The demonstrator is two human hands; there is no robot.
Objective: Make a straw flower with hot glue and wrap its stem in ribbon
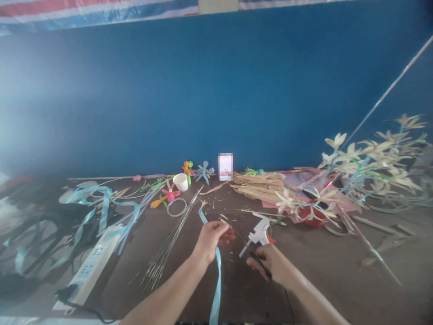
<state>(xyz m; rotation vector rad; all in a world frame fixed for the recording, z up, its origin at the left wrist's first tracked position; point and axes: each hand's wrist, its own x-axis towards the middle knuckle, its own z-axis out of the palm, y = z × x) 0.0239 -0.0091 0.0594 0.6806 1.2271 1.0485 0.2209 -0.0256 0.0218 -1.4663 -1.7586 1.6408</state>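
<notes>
My left hand (214,238) is closed, thumb against fingers, around a light-blue ribbon (217,275). The ribbon's long tail hangs toward the table's near edge, and a short stretch with a cream tip shows above the hand. To the right, my right hand (265,262) is closed on black-handled scissors (260,262); their thin tip points up-left at the left hand, and the fingers partly hide them. Just beyond the right hand lies a white glue gun (260,231) with an orange trigger. Small pale scraps (223,217) are scattered past the left hand.
Thin metal wires (169,239) lie left of my hands, beside a power strip (93,266) with a black plug. Behind are a paper cup (180,182), a tape ring (176,207), colourful pipe-cleaner figures (204,172) and dried husks (260,186). Cream flowers (368,158) spread at right before the blue wall (216,90).
</notes>
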